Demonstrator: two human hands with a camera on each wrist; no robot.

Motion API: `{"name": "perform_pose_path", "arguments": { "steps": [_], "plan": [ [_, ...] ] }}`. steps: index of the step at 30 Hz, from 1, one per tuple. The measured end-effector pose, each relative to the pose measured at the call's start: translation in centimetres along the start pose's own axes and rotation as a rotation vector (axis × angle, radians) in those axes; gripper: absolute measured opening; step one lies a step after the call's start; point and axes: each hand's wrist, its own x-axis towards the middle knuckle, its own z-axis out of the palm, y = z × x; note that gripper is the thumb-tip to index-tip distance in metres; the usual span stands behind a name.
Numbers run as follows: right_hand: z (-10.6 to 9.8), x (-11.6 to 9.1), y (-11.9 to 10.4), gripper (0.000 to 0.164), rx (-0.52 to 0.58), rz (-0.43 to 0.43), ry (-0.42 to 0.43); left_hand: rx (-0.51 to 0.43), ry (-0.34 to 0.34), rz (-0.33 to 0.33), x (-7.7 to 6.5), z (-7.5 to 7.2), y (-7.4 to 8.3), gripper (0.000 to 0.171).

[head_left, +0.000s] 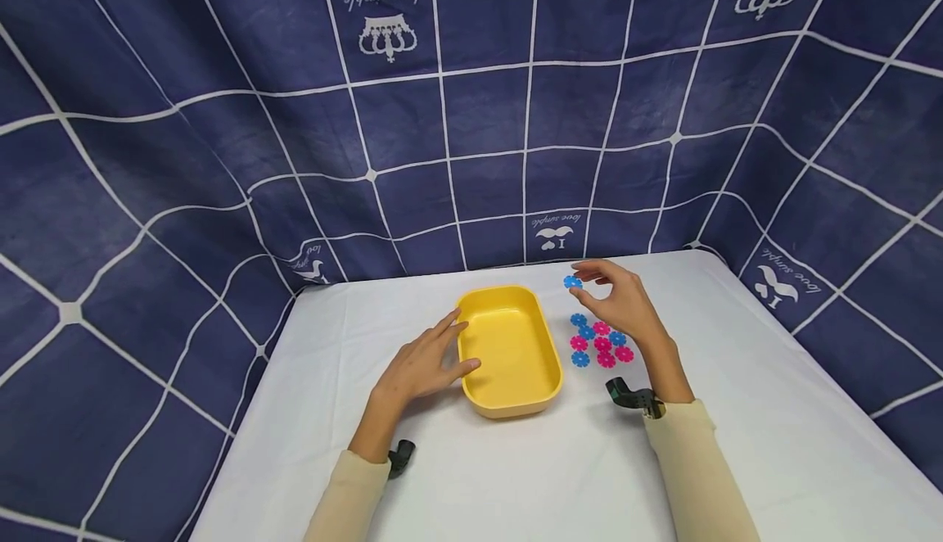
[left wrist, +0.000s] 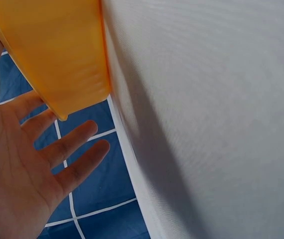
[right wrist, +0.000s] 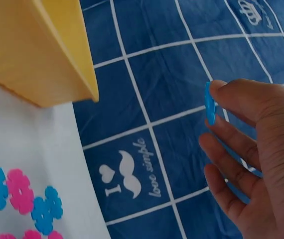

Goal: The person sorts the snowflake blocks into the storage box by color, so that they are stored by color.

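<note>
My right hand (head_left: 615,296) pinches a blue snowflake-shaped plastic disc (right wrist: 210,103) between thumb and fingertips, raised above the table beyond the loose discs. A yellow rectangular tub (head_left: 512,354) stands left of it, its inside bare. At the tub's left side, my left hand (head_left: 423,359) has its fingers spread, with fingertips and thumb over the rim. In the left wrist view, the palm faces the tub's outer wall (left wrist: 57,50). Several blue discs (head_left: 579,359) and pink discs (head_left: 624,354) lie in a loose group right of the tub, below my right hand.
A white cloth (head_left: 471,476) covers the table. Dark blue curtains (head_left: 486,116) with white grid lines hang behind it and at both sides. Each wrist wears a small black camera mount (head_left: 629,395), and the sleeves are cream.
</note>
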Motion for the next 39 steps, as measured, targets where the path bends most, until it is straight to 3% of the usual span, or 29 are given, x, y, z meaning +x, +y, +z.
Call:
{"name": "perform_pose_path", "arguments": {
  "steps": [39],
  "plan": [
    [6.3,-0.2,-6.0,0.039,0.080,-0.132,-0.270,-0.030,-0.003,-0.009,0.3,0.1,-0.1,0.090]
  ]
}}
